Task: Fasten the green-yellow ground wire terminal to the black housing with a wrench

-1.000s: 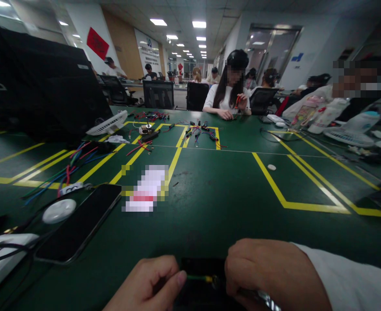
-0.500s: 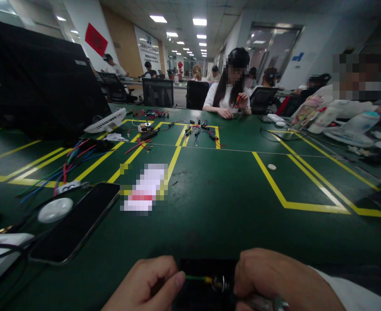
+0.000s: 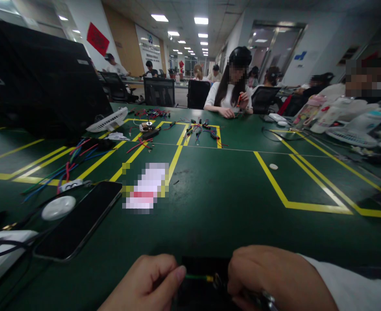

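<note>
At the near edge of the table my left hand (image 3: pixel 148 280) pinches a thin green wire (image 3: pixel 196 277) between thumb and forefinger. The wire runs to the right and ends in a yellow sleeve (image 3: pixel 209 279) with a small metal ring-like piece (image 3: pixel 216 281) beyond it. My right hand (image 3: pixel 271 272) is closed around a shiny metal tool (image 3: pixel 268 300), mostly hidden under the palm, so its kind does not show. The right fingertips are close to the ring-like piece; whether they touch it is unclear. Beneath both hands lies a black flat-looking object (image 3: pixel 193 296).
A phone (image 3: pixel 80 220), a white round disc (image 3: pixel 58 208), a white power strip (image 3: pixel 5 246) and loose coloured wires (image 3: pixel 70 164) lie left. A blurred paper (image 3: pixel 148 185) is ahead. Wire bundles (image 3: pixel 198 129) lie farther off, before a seated person (image 3: pixel 231 93). A monitor (image 3: pixel 47 77) stands left.
My right hand has moved slightly left, closer to the wire's ring end, and turned so less of the metal tool shows. My left hand keeps its pinch on the wire.
</note>
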### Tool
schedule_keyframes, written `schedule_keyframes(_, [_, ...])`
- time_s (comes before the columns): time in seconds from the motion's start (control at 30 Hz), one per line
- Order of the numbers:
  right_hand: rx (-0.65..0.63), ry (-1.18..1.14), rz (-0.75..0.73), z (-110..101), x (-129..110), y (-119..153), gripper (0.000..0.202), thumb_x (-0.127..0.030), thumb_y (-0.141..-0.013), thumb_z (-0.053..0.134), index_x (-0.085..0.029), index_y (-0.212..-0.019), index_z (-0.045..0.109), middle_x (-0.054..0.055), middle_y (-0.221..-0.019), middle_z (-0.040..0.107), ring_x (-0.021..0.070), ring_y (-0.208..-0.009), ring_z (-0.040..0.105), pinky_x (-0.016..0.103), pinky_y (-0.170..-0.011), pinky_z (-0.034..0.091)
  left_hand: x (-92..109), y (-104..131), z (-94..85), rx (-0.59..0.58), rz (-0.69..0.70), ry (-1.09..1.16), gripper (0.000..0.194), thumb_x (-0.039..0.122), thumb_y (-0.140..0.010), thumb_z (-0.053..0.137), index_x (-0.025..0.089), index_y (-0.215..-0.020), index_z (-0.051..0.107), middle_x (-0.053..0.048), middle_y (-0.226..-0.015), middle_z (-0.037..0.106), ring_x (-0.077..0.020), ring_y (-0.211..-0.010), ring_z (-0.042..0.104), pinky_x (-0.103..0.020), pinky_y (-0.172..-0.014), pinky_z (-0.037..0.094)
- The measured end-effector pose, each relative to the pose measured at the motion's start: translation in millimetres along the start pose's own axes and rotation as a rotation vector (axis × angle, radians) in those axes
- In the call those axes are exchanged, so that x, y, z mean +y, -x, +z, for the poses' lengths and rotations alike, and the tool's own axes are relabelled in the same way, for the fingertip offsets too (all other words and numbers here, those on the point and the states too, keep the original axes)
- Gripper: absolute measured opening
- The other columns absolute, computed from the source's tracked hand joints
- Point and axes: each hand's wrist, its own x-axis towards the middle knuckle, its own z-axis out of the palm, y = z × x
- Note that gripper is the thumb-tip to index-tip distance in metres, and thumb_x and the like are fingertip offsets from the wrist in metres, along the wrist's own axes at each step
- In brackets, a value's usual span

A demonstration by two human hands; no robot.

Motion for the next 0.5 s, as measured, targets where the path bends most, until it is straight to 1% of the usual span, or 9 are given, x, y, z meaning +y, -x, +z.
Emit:
schedule_keyframes(0.07, [-0.024,0.006,-0.015,0,2,3,0.003,-0.020,-0.090,0.060,-0.021,-0.089,0.063,0.002,-0.079,0.064,0.0174,-0.068,0.061,0.025,-0.061,0.045,1,-2,-0.4,-0.028,-0.020,-0.012,0.050,0.064,-0.088,0.048,0.021,-0.062,0.047,0.007,-0.050,0.044,-0.0067,-0.034,0.036,-0.016,-0.030,0.024])
schedule_keyframes(0.13, [-0.055,0.012,-0.027,0,6,7,0.005,-0.017,-0.088,0.059,-0.021,-0.089,0.062,0.003,-0.080,0.065,0.0174,-0.069,0.061,0.025,-0.061,0.045,2,-4,-0.2,-0.032,-0.032,-0.019,0.049,0.064,-0.086,0.049,0.021,-0.062,0.046,0.007,-0.049,0.045,-0.0068,-0.033,0.037,-0.016,-0.029,0.023])
schedule_keyframes(0.23, [-0.109,0.009,-0.051,1,11,11,0.012,-0.011,-0.081,0.060,-0.020,-0.090,0.063,0.002,-0.082,0.066,0.0172,-0.069,0.061,0.025,-0.060,0.044,3,-3,1.4,-0.016,-0.042,-0.029,0.047,0.061,-0.087,0.051,0.021,-0.062,0.046,0.007,-0.050,0.048,-0.0066,-0.034,0.037,-0.016,-0.029,0.023])
schedule_keyframes(0.3, [-0.118,0.003,-0.088,2,14,10,0.016,-0.009,-0.077,0.061,-0.019,-0.090,0.063,0.001,-0.082,0.066,0.0163,-0.068,0.060,0.024,-0.058,0.042,5,-1,2.9,0.006,-0.037,-0.032,0.045,0.057,-0.089,0.050,0.021,-0.063,0.045,0.007,-0.051,0.047,-0.0065,-0.035,0.037,-0.015,-0.030,0.022])
schedule_keyframes(0.4, [-0.093,0.005,-0.125,2,15,10,0.018,-0.009,-0.074,0.061,-0.018,-0.089,0.062,0.001,-0.081,0.065,0.0156,-0.067,0.057,0.024,-0.056,0.040,6,2,4.7,0.036,-0.025,-0.040,0.042,0.053,-0.090,0.050,0.021,-0.064,0.045,0.007,-0.051,0.046,-0.0066,-0.036,0.037,-0.015,-0.031,0.022])
schedule_keyframes(0.43, [-0.079,-0.004,-0.114,2,14,12,0.019,-0.009,-0.073,0.062,-0.019,-0.090,0.062,0.001,-0.081,0.065,0.0157,-0.067,0.058,0.024,-0.056,0.041,6,2,5.0,0.044,-0.021,-0.042,0.041,0.052,-0.090,0.050,0.021,-0.064,0.045,0.007,-0.051,0.047,-0.0066,-0.037,0.037,-0.015,-0.032,0.023])
schedule_keyframes(0.5, [-0.010,-0.046,-0.036,3,12,17,0.020,-0.010,-0.074,0.063,-0.020,-0.091,0.061,0.001,-0.081,0.067,0.0161,-0.068,0.060,0.024,-0.058,0.042,6,3,5.4,0.057,-0.014,-0.043,0.040,0.050,-0.090,0.051,0.020,-0.064,0.046,0.006,-0.053,0.048,-0.0063,-0.037,0.037,-0.014,-0.032,0.024])
